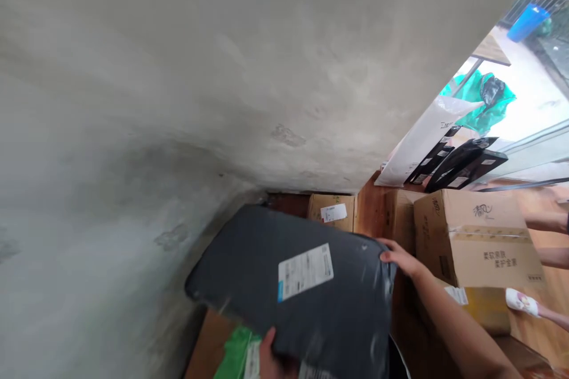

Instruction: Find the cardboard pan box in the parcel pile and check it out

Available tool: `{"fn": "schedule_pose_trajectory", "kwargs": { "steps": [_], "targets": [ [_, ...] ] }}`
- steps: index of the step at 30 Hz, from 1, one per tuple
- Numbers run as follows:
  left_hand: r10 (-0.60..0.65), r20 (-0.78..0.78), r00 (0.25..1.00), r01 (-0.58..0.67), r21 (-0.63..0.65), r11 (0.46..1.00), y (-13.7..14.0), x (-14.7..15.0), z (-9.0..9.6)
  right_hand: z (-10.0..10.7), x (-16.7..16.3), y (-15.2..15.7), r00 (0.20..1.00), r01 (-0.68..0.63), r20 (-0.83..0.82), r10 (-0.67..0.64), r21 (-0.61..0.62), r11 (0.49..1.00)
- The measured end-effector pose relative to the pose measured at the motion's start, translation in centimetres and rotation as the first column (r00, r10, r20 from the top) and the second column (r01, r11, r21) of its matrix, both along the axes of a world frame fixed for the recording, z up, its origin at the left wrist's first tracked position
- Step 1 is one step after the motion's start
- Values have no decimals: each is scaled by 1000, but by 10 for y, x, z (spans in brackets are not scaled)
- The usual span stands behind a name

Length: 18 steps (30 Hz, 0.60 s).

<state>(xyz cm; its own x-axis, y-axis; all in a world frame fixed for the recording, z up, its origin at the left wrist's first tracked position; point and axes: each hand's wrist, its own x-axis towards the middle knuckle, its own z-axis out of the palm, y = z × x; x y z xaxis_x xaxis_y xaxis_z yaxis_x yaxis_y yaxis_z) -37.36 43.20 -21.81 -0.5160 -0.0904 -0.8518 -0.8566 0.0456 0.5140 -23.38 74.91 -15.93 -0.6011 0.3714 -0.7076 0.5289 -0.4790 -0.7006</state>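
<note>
A large flat package in dark grey plastic wrap (249, 254), with a white shipping label (306, 272) on its upper face, is held up in front of me. My right hand (400, 257) grips its right corner, thumb on top. At the near edge my left hand (275, 360) is closed on the package, with most of its fingers hidden beneath. Under the package, close to my left hand, lie a green bag (235, 352) and a brown cardboard surface (211, 337), partly covered.
A bare grey wall rises ahead and left. A small labelled carton (333, 211) stands at its foot. Right are a large carton (484, 237), a taped box (486, 308), another person's arms (549, 222) and shoe (522, 302). Long black packages (471, 169) lean behind.
</note>
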Motion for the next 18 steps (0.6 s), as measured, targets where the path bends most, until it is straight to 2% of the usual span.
{"fn": "schedule_pose_trajectory", "kwargs": {
  "steps": [2, 3, 5, 7, 9, 11, 13, 15, 18],
  "targets": [
    [49, -4, 999, -48, 101, 994, 52, -27, -15, -29, -29, 40, 999, -17, -30, 18, 54, 998],
    [64, 1, 998, -64, 109, 992, 76, -37, -24, -47, -41, 59, 999, -19, -36, 22, 92, 996],
    [34, 15, 999, -36, 152, 988, 116, -48, -50, -84, -57, 95, 999, -1, -32, 7, 201, 980],
    [-7, 36, 999, 0, 191, 982, 146, -44, -85, -123, -60, 120, 998, 65, -15, -64, 358, 931],
    [-64, 72, 995, 49, 195, 980, 167, -30, -122, -159, -52, 128, 985, 136, 19, -172, 524, 841],
    [-125, 104, 987, 109, 154, 982, 180, -12, -153, -188, -39, 115, 970, 147, 56, -235, 634, 759],
    [-201, 121, 972, 190, 96, 977, 182, 2, -168, -206, -24, 86, 965, 117, 91, -246, 689, 715],
    [-286, 97, 953, 285, 25, 958, 166, 7, -164, -213, -8, 46, 951, 108, 122, -283, 729, 676],
    [-407, -38, 913, 395, -176, 902, 105, -5, -130, -205, 24, -27, 870, 169, 181, -458, 764, 623]
  ]
}}
